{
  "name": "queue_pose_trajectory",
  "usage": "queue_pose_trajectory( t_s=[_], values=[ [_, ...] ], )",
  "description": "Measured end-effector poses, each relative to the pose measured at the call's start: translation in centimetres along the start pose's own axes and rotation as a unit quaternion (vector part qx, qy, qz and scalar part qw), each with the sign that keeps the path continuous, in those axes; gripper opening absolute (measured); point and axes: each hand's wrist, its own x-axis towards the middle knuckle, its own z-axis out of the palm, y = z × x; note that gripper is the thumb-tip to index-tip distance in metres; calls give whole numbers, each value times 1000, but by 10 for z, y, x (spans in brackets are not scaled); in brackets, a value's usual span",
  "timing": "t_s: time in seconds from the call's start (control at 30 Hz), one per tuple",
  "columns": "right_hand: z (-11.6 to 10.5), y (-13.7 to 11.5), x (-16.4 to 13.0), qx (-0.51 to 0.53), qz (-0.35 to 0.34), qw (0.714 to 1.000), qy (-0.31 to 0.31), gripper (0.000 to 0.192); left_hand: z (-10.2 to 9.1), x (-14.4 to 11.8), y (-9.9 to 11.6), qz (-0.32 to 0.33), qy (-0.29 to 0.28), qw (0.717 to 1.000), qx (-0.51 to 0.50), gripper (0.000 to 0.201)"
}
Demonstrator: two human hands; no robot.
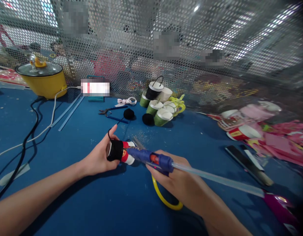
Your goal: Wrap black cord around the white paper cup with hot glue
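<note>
My left hand [102, 152] is closed round a small paper cup [128, 158] lying on its side, white and red at one end. Black yarn [116, 150] wraps the part of the cup nearest my palm, and a strand runs over my fingers toward a black yarn ball [128, 114]. In my right hand [176, 173] is a blue hot glue gun [143, 155], its tip at the edge of the black wrapping. From its back a long clear glue stick [220, 181] sticks out. Whether the tip touches the cup I cannot tell.
Pliers [114, 112] lie beyond my hands. Several yarn-wrapped cups [163, 117] stand by the mesh wall [131, 65]. At left are a yellow pot [44, 83] and cables [53, 111]. Pink scraps [279, 147] and a dark-bladed tool [247, 164] lie right; a yellow ring [163, 198] sits below my right hand.
</note>
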Motion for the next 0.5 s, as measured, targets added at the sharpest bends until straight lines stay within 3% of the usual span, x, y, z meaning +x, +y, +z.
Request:
queue_pose_trajectory(
  t_s=[0.27,0.5],
  values=[
    [1,0,-4,-35,-17,999,-16,11,-4,0,-2,-77,17,996,-52,97],
    [3,-1,-6,-34,-23,999,-28,12,-5,1,-5,-84,23,994,-59,96]
  ],
)
